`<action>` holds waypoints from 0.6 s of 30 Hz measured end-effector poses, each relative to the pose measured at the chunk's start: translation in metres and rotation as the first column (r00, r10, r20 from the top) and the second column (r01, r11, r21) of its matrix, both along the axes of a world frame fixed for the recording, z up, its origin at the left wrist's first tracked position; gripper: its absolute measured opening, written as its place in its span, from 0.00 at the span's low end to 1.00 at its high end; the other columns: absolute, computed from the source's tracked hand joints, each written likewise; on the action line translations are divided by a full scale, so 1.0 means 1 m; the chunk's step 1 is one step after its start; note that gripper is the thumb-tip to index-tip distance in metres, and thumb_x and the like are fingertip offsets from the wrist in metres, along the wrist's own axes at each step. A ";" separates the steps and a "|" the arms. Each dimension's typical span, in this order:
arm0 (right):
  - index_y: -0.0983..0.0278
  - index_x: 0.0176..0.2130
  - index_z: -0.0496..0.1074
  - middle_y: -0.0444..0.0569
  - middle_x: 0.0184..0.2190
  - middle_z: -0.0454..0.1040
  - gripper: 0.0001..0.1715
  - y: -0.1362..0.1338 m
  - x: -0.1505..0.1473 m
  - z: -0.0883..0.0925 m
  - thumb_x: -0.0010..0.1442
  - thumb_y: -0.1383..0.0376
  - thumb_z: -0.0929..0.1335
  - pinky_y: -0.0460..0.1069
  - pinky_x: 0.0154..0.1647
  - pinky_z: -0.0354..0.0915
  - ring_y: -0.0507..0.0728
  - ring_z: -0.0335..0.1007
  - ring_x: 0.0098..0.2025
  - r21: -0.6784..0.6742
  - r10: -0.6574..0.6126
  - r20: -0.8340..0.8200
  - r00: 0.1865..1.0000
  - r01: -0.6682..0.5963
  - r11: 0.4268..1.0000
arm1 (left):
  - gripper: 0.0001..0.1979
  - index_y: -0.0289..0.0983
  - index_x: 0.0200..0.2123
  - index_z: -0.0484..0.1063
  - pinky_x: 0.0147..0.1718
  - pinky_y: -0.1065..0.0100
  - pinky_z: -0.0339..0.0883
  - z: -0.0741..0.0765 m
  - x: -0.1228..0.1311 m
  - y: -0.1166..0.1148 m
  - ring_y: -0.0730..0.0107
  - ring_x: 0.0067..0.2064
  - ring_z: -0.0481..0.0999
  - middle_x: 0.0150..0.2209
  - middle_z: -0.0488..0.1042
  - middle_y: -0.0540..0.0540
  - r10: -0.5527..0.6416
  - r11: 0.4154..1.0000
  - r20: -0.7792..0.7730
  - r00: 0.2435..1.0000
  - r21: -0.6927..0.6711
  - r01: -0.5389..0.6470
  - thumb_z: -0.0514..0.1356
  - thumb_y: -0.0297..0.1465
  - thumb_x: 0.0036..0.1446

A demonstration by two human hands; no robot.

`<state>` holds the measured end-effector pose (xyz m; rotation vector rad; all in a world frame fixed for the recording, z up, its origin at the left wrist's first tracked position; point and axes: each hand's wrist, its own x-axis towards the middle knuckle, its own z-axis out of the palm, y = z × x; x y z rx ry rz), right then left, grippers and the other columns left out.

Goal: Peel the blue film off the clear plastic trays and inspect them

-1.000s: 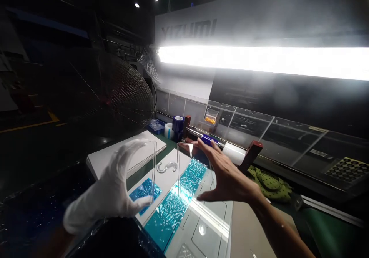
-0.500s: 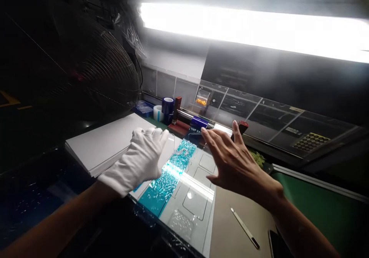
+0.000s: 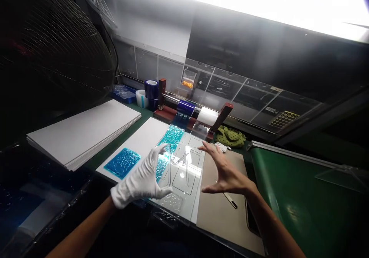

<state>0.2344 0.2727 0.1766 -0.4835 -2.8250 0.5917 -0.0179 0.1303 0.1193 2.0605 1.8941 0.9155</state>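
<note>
My left hand (image 3: 141, 177), in a white glove, curves with fingertips and thumb at the upper and lower ends of a thin clear piece (image 3: 170, 166), whose upright edge shows between them. My bare right hand (image 3: 223, 169) faces it, fingers and thumb wide apart; I make out nothing in it. Below lies a clear sheet with outlined rounded rectangles (image 3: 184, 179), beside a strip of shiny blue film (image 3: 174, 135). A blue film square (image 3: 122, 162) lies on white paper (image 3: 150, 131) to the left. The clear piece's far edges blend into the sheet beneath.
Paper stack (image 3: 86, 127) at left, with a large fan (image 3: 66, 47) above it. Film rolls (image 3: 208, 116) on a red-ended stand (image 3: 223, 116) and tape rolls (image 3: 151, 89) at the back. A knife (image 3: 230, 200) lies on grey board (image 3: 219, 221); green cloth (image 3: 230, 136) is behind.
The view has shifted right and down, bringing the blue square into sight. My left hand has turned, its thumb now pointing right. My right hand's fingers have curved inward, with the thumb below.
</note>
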 end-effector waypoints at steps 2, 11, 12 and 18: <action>0.63 0.66 0.31 0.63 0.61 0.56 0.67 -0.009 0.006 0.008 0.45 0.51 0.73 0.74 0.61 0.26 0.70 0.49 0.64 0.073 -0.045 0.028 0.999 0.043 0.996 | 0.53 0.39 0.64 0.39 0.56 0.41 0.53 0.002 -0.001 -0.002 0.42 0.59 0.59 0.59 0.56 0.33 0.021 0.999 -0.156 0.988 -0.021 -0.024 0.63 0.44 0.38; 0.63 0.66 0.29 0.62 0.63 0.52 0.69 -0.012 0.041 -0.011 0.44 0.47 0.73 0.69 0.63 0.25 0.68 0.46 0.65 -0.235 0.143 0.038 0.989 -0.130 0.963 | 0.56 0.46 0.65 0.34 0.58 0.45 0.55 0.021 0.000 -0.034 0.45 0.64 0.50 0.65 0.48 0.40 -0.212 0.925 -0.060 0.975 -0.333 0.181 0.63 0.35 0.36; 0.62 0.66 0.29 0.61 0.63 0.52 0.70 -0.010 0.043 -0.016 0.44 0.47 0.73 0.69 0.63 0.24 0.68 0.46 0.65 -0.281 0.155 0.028 0.988 -0.140 0.949 | 0.56 0.46 0.65 0.34 0.58 0.46 0.56 0.018 0.003 -0.034 0.45 0.64 0.50 0.66 0.47 0.41 -0.221 0.911 -0.044 0.974 -0.366 0.190 0.64 0.35 0.36; 0.59 0.66 0.28 0.59 0.63 0.52 0.70 0.024 0.056 -0.060 0.43 0.47 0.73 0.70 0.62 0.24 0.68 0.43 0.66 -0.309 -0.155 0.044 0.987 0.161 0.937 | 0.58 0.36 0.64 0.42 0.56 0.41 0.54 -0.026 0.015 -0.013 0.37 0.61 0.54 0.60 0.56 0.31 0.356 0.886 -0.191 0.915 -0.242 -0.396 0.65 0.50 0.33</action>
